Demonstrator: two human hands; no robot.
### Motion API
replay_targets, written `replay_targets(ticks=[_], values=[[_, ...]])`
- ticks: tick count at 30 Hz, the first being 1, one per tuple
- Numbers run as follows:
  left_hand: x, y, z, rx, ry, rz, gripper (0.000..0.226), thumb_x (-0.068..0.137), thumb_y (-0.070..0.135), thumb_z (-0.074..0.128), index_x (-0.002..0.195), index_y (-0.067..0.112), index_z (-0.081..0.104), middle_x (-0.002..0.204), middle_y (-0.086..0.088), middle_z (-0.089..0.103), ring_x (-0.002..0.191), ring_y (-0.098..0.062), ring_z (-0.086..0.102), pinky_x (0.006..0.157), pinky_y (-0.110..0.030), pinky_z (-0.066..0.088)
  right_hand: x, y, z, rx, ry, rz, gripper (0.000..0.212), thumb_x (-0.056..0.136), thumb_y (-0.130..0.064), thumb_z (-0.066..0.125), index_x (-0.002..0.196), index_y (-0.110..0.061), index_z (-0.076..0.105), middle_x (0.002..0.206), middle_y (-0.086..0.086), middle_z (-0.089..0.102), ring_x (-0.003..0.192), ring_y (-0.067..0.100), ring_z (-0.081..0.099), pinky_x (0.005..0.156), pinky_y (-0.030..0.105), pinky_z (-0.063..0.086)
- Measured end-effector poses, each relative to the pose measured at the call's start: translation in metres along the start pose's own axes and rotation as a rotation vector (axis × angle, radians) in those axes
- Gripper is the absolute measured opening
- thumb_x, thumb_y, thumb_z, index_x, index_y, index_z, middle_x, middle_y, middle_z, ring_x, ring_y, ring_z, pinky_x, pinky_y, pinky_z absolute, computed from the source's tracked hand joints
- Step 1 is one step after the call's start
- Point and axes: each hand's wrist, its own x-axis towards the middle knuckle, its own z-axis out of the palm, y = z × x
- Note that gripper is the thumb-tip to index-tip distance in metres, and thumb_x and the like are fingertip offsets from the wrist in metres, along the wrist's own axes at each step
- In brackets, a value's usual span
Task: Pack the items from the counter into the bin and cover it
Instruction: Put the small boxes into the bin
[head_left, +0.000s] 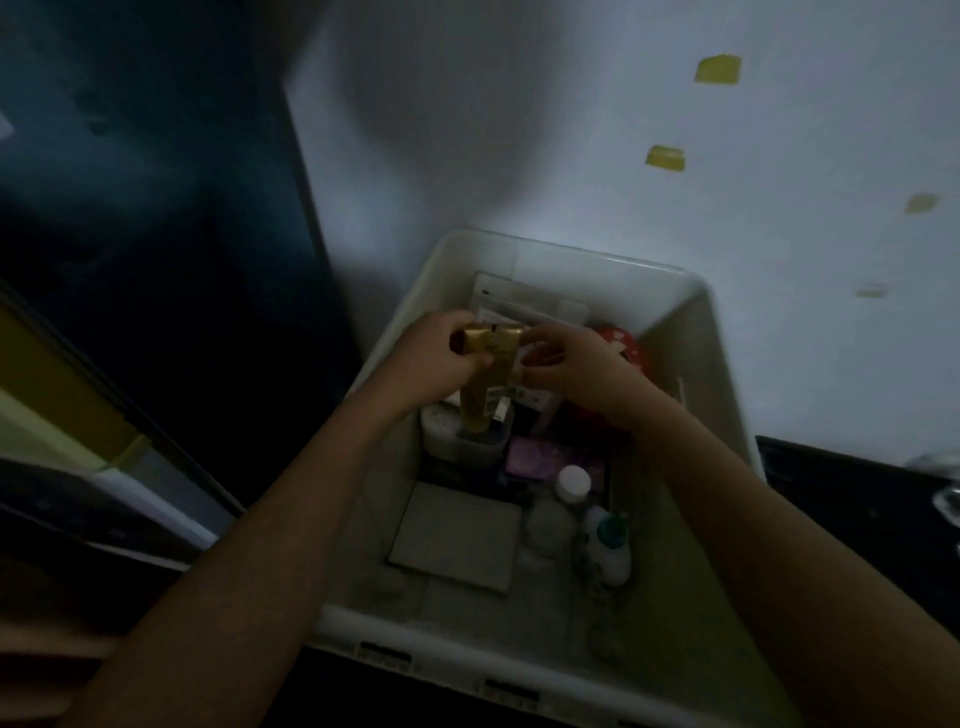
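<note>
Just left of centre frame, the left hand (431, 353) has its grip curled round a gold tube (120, 374), held upright over the white bin (722, 332). To its right, the right hand (576, 371) pinches the tube's crimped top. It looks light, soft and squeezable; best held mid-body.

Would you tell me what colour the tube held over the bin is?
Gold, seen in the head view: tube.
</note>
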Motion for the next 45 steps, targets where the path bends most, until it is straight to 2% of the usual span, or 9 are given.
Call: replay_targets(ticks=[3,5,9,14,19,23,28,35,45], values=[[-0.008,0.006,0.005,-0.059,-0.178,0.075,0.023,0.083,0.007,0.065,0.098,0.025,0.065,0.091,0.000,0.069,0.085,-0.005,0.066,0.077,-0.023,0.056,-0.019,-0.003,-0.002,-0.014,0.005,-0.086,0.025,0.084,-0.018,0.066,0.109,-0.017,0.060,0.093,-0.010,0.059,0.084,0.006,0.058,0.073,0.015,0.047],[-0.011,0.008,0.009,-0.043,-0.259,0.096,0.023,0.082,0.005,0.065,0.096,0.023,0.066,0.086,0.004,0.066,0.074,0.005,0.062,0.070,-0.015,0.053,-0.024,0.001,0.003,-0.046,-0.013,-0.100,0.019,0.085,-0.018,0.065,0.103,-0.014,0.062,0.089,-0.005,0.058,0.079,0.010,0.057,0.073,0.022,0.048],[-0.008,0.001,0.021,0.083,-0.335,0.040,0.013,0.085,0.010,0.063,0.097,0.006,0.066,0.087,-0.003,0.065,0.078,-0.010,0.061,0.076,-0.031,0.052,-0.027,0.013,0.012,-0.184,-0.063,-0.077,0.004,0.086,-0.013,0.062,0.086,-0.015,0.059,0.075,-0.006,0.053,0.068,0.008,0.051,0.069,0.026,0.046],[0.000,-0.017,0.030,0.230,-0.316,0.046,0.027,0.085,0.020,0.065,0.110,0.018,0.059,0.103,0.005,0.058,0.095,-0.009,0.057,0.077,-0.018,0.048,-0.027,0.020,0.022,-0.304,-0.107,-0.033,0.006,0.090,-0.014,0.058,0.095,-0.013,0.059,0.074,-0.010,0.048,0.065,0.003,0.049,0.058,0.012,0.040],[0.004,-0.035,0.036,0.578,-0.268,0.045,0.027,0.087,0.019,0.063,0.113,0.016,0.054,0.119,-0.004,0.052,0.101,-0.015,0.053,0.083,-0.027,0.047,-0.020,0.029,0.035,-0.425,-0.166,0.073,0.016,0.090,-0.016,0.057,0.106,-0.011,0.057,0.102,0.005,0.060,0.086,0.018,0.059,0.079,0.031,0.055],[0.007,-0.043,0.046,0.675,-0.312,0.046,0.029,0.087,0.024,0.063,0.114,0.015,0.055,0.125,-0.009,0.049,0.106,-0.022,0.053,0.085,-0.031,0.047,-0.018,0.029,0.039,-0.510,-0.224,0.155,0.020,0.092,-0.020,0.052,0.106,-0.008,0.059,0.100,0.009,0.057,0.083,0.019,0.054,0.077,0.031,0.050],[0.007,-0.048,0.057,0.728,-0.393,0.030,0.027,0.092,0.029,0.054,0.116,0.016,0.054,0.124,-0.012,0.047,0.110,-0.028,0.049,0.088,-0.035,0.043,-0.013,0.029,0.039,-0.495,-0.185,0.122,0.016,0.090,-0.020,0.056,0.099,-0.008,0.061,0.095,0.008,0.061,0.085,0.024,0.062,0.074,0.033,0.053],[0.009,-0.052,0.061,0.755,-0.388,0.018,0.032,0.093,0.030,0.053,0.120,0.012,0.052,0.127,-0.014,0.043,0.113,-0.030,0.048,0.088,-0.032,0.042,-0.018,0.031,0.045,-0.657,-0.282,0.162,0.015,0.092,-0.013,0.050,0.105,-0.009,0.056,0.091,0.004,0.046,0.081,0.019,0.048,0.071,0.031,0.040],[0.007,-0.054,0.063,0.831,-0.400,0.068,0.033,0.093,0.030,0.050,0.120,0.011,0.051,0.126,-0.016,0.042,0.114,-0.034,0.045,0.090,-0.041,0.045,-0.020,0.033,0.052,-0.671,-0.344,0.210,0.018,0.093,-0.020,0.051,0.109,-0.011,0.056,0.097,0.007,0.052,0.083,0.020,0.050,0.072,0.032,0.040]])
